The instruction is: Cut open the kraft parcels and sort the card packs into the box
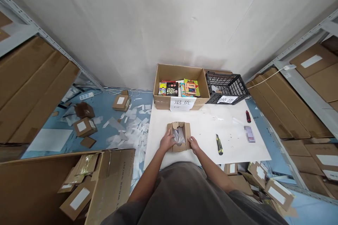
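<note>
A small open cardboard box [185, 130] sits on the white table [232, 137] in front of me, with clear plastic wrapping [179, 135] inside it. My left hand [166, 141] grips the box's left side, fingers curled over the edge toward the plastic. My right hand [194, 144] holds the box's right near corner. A yellow-and-black utility knife [219, 144] lies on the table just right of my right hand.
A large carton [163, 102] of colourful books and a black plastic crate [227, 85] stand at the table's far edge, each with a paper label. A red-black tool [248, 116] lies at right. Small boxes and paper scraps litter the blue floor; shelving with cartons flanks both sides.
</note>
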Tool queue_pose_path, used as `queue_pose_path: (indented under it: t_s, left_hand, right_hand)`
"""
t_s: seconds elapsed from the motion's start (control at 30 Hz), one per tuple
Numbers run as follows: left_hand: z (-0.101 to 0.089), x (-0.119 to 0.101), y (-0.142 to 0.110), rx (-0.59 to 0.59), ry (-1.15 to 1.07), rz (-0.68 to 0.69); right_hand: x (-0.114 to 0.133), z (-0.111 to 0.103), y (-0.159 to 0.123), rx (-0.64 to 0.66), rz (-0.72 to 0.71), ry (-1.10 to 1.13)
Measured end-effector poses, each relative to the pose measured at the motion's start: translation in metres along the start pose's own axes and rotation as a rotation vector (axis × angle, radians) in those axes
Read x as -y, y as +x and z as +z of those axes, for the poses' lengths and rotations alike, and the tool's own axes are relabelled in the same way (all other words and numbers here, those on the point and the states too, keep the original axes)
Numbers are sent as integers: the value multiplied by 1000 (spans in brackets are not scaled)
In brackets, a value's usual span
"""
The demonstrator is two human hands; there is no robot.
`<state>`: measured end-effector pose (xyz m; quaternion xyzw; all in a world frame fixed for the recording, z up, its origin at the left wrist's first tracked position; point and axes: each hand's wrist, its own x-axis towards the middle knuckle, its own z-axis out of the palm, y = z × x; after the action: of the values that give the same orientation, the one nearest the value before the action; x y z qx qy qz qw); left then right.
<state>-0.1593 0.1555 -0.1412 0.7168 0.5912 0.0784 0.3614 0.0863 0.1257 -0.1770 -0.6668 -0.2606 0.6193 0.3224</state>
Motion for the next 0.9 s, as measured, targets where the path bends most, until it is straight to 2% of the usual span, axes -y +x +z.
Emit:
queue_pose_path:
  t_s: [0.1,0.17,0.33,0.43,0.5,0.57,0.63,0.67,0.7,0.77,0.8,0.9]
  left_hand:
    - [-5,5,-8,119,-37,32]
    - [0,6,-19,134,-29,36]
    - [32,7,-50,-72,9,38]
    - [45,11,-58,-168,13,21]
    - [50,13,-58,-207,-10,21]
    - [53,14,-56,-233,-39,41]
    - [55,14,-53,-267,-58,69]
    - [56,14,-51,-290,-63,82]
    - [57,13,-51,-313,-67,94]
    - [59,13,-50,-352,-75,109]
    - [60,14,-50,-366,-79,113]
    - [61,15,-53,-391,-84,114]
  right_hand:
    - [-6,4,5,63,65,-14]
    - [-6,5,10,121,84,-15]
    - [2,12,21,255,104,28]
    - [12,22,24,284,110,-43]
    - [23,25,23,218,111,-168]
    - [35,25,20,25,16,-359]
    - [48,24,14,-218,-248,-572]
    - [53,26,11,-293,-408,-674]
    - [57,28,7,-305,-554,-768]
    - [61,41,3,-156,-726,-944]
    - [61,50,2,-38,-739,-1033]
    - [57,82,10,233,-594,-1283]
